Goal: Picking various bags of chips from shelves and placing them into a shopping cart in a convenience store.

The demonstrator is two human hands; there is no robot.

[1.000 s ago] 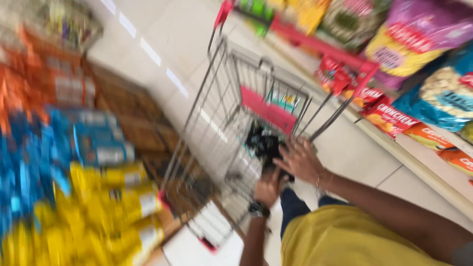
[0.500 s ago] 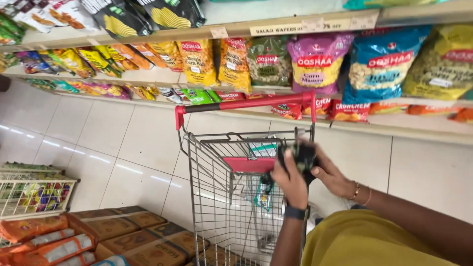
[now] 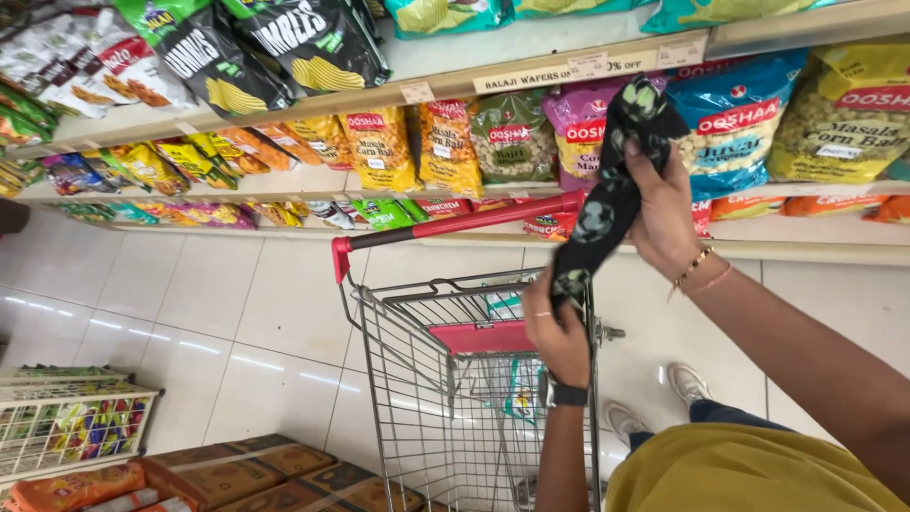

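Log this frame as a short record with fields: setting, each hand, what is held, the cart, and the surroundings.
setting: shop aisle with white tiled floor
left hand: grips the lower end of the black patterned cloth; a dark watch on the wrist
right hand: holds the cloth's upper end, raised; bangles on the wrist
cloth: stretched between both hands, above the cart
shopping cart: wire, red handle, a few packets inside
shelves: bagged snacks in many colours
lower left: white wire basket, cardboard boxes
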